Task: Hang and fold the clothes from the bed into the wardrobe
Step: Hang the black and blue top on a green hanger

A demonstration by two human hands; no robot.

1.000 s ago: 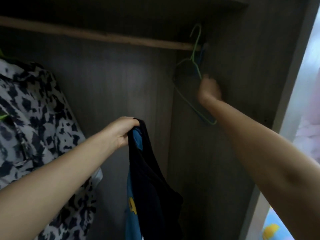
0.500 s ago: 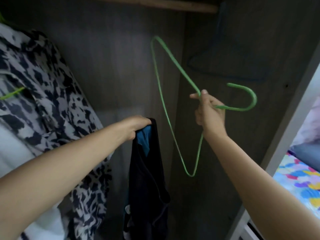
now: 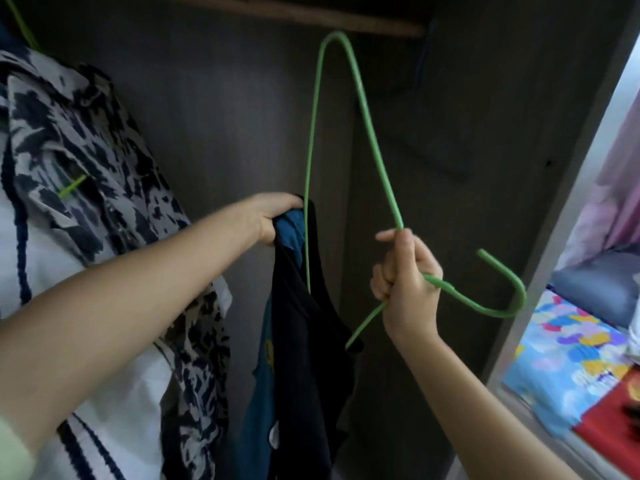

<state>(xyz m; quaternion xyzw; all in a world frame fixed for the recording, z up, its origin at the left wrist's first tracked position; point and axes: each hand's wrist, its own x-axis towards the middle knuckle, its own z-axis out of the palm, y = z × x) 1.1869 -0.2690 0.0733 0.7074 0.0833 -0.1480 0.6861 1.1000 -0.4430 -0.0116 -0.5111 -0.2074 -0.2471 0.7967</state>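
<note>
Inside the open wardrobe (image 3: 467, 140), my right hand (image 3: 407, 289) closes around the neck of one green wire hanger (image 3: 375, 147), turned on its side with its hook pointing right toward the bed (image 3: 568, 355) and one shoulder corner up near the wooden rail (image 3: 346, 24). My left hand (image 3: 275, 218) bunches the top edge of a single dark top with a blue lining (image 3: 311, 341), letting it hang free below so the opening stays reachable. The hanger's long bottom wire crosses just in front of that garment, beside my left fingers, and its lower corner appears to dip behind the fabric; I judge this to be the threading step, with the hanger about to enter the top. Two garments already hang at left: a black-and-grey patterned shirt (image 3: 86, 150) and a white piece with navy stripes (image 3: 104, 410) beneath it, on hangers of which only green slivers show. A blue hanger (image 3: 420, 64) hangs dimly on the rail's right end.
</note>
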